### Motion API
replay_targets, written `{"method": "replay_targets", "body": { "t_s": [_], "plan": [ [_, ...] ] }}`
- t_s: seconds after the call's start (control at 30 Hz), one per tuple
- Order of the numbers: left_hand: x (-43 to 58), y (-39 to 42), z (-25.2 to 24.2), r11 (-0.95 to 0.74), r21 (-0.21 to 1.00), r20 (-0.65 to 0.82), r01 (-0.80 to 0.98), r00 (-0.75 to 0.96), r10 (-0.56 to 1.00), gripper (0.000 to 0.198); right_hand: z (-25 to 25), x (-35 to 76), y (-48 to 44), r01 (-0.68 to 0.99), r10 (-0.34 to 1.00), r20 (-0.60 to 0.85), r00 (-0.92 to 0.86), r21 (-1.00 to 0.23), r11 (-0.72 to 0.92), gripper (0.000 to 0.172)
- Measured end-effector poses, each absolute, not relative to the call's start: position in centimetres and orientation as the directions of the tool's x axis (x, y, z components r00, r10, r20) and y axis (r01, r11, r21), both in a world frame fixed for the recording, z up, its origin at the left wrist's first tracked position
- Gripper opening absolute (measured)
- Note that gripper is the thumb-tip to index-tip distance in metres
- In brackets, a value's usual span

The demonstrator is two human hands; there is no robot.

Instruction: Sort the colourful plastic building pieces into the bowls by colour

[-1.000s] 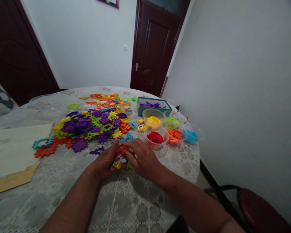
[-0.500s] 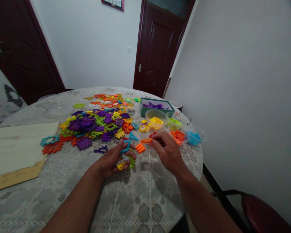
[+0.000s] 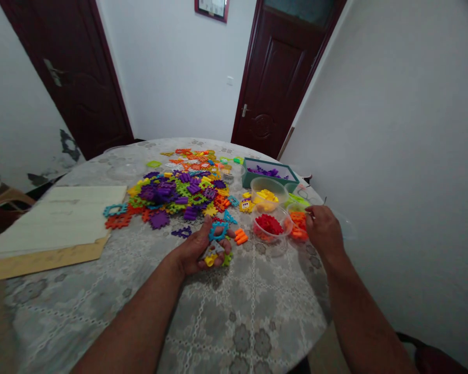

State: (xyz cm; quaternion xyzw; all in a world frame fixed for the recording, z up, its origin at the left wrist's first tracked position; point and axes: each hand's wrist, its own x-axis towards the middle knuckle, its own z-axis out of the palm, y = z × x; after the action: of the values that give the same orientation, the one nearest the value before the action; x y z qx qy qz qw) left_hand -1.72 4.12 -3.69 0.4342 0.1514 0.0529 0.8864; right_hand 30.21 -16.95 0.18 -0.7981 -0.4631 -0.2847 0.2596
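Head view, and nearest us lies the lace-patterned grey cloth of a round table (image 3: 253,332), with our left hand (image 3: 197,249) resting on it, fingers curled loosely around a small cluster of interlocking plastic pieces (image 3: 214,254) while the thumb stands up beside a teal ring piece. Our right hand (image 3: 323,228) hangs over the bowl of orange pieces (image 3: 298,226), its fingertips (image 3: 311,212) drawn together, though we cannot tell whether they pinch anything. Two loose orange pieces (image 3: 241,236) lie just beside the cluster, and next along sit a bowl of red pieces (image 3: 268,227) and a bowl of yellow pieces (image 3: 269,193). Beyond them stands a teal box of purple pieces (image 3: 269,174). To our left, a large multicoloured heap of pieces (image 3: 171,189) spreads near pale sheets (image 3: 58,218) lying on cardboard (image 3: 42,259). Farther off, dark red doors (image 3: 276,78) open onto nothing we can see past, set in white walls under a framed picture (image 3: 212,8).
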Motion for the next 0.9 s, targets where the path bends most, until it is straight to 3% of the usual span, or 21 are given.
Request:
{"method": "replay_targets", "body": {
  "t_s": [0.3, 0.43, 0.57, 0.73, 0.9],
  "plan": [
    [-1.7, 4.0, -3.8, 0.569, 0.814, -0.242, 0.115, 0.958, 0.153, 0.083, 1.8, 16.8, -12.8, 0.895, 0.795, 0.568, 0.214, -0.440, 0.074, 0.019],
    [-1.9, 3.7, -3.7, 0.513, 0.846, -0.240, 0.147, 0.963, 0.120, 0.081, 1.0, 13.4, -10.9, 0.842, 0.844, 0.523, 0.121, -0.504, 0.191, 0.024],
    [-2.0, 3.4, -3.6, 0.509, 0.845, -0.265, 0.166, 0.956, 0.129, 0.079, 0.9, 12.4, -10.2, 0.813, 0.866, 0.489, 0.108, -0.544, 0.206, 0.019],
    [-1.7, 3.7, -3.6, 0.563, 0.816, -0.237, 0.130, 0.964, 0.121, 0.075, 2.4, 14.6, -10.9, 0.726, 0.860, 0.422, 0.286, -0.682, 0.093, 0.018],
    [-1.4, 4.5, -3.1, 0.694, 0.719, -0.284, 0.021, 0.921, 0.267, 0.058, 4.0, 20.3, -10.8, 0.595, 0.916, 0.219, 0.337, -0.804, -0.026, 0.025]
  ]
}}
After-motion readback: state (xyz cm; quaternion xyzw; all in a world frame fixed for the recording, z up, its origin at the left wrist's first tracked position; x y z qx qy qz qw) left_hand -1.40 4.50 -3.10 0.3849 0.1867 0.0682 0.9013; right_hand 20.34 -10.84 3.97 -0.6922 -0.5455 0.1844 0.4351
